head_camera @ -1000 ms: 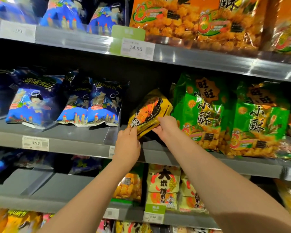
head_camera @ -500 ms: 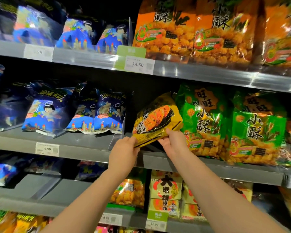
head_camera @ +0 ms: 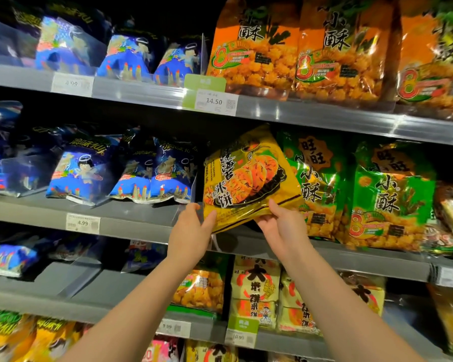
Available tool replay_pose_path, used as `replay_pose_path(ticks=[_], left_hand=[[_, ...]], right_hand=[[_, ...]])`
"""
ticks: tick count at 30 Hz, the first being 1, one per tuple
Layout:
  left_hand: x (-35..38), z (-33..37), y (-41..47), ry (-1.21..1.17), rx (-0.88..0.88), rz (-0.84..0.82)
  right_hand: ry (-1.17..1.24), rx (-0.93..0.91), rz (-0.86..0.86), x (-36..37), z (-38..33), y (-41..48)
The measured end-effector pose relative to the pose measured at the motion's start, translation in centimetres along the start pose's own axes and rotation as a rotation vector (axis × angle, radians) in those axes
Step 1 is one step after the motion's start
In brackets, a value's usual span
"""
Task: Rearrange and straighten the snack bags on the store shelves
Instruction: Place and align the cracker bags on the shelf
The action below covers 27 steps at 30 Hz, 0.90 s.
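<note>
The yellow bag [head_camera: 249,178] covers the left green bag's [head_camera: 317,184] edge; the orange bags [head_camera: 298,48] lose their tops above, and the 4.99 tag's [head_camera: 83,223] small print blurs.

Both forearms bare to the frame edge — no sleeves, and seemingly no watch or rings.

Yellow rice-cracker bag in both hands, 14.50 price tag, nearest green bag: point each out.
yellow rice-cracker bag [head_camera: 249,178]: head view, printed front.
white 14.50 price tag [head_camera: 215,101]: head view, on the number.
green snack bag right of the yellow one [head_camera: 314,178]: head view, front panel.
</note>
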<state>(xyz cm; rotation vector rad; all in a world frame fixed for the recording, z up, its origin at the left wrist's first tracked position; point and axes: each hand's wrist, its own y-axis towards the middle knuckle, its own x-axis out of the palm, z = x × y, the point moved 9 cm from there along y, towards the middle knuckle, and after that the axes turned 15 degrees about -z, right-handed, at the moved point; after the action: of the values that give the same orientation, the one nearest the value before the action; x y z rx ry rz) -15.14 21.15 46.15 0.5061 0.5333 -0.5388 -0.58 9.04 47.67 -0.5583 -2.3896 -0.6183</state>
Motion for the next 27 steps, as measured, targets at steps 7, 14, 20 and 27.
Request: replay_pose_path(ticks=[7,14,20,27], left_hand=[[3.0,-1.6,-2.4,-0.416,-0.126,-0.245],[5.6,-3.3,-6.6,-0.557,-0.160,-0.281],[8.0,-5.3,-10.7,-0.645,-0.207,-0.275],[10.4,-8.2,-15.3,-0.760,-0.259,-0.259]], right_hand=[[-0.019,0.041,-0.010,-2.5,1.5,-5.6],[-0.226,0.221,0.129,-8.4,4.3,-11.6],[-0.179,0.273,0.139,-11.1,6.4,-15.7],[-0.193,0.489,0.052,-15.4,11.2,-20.0]])
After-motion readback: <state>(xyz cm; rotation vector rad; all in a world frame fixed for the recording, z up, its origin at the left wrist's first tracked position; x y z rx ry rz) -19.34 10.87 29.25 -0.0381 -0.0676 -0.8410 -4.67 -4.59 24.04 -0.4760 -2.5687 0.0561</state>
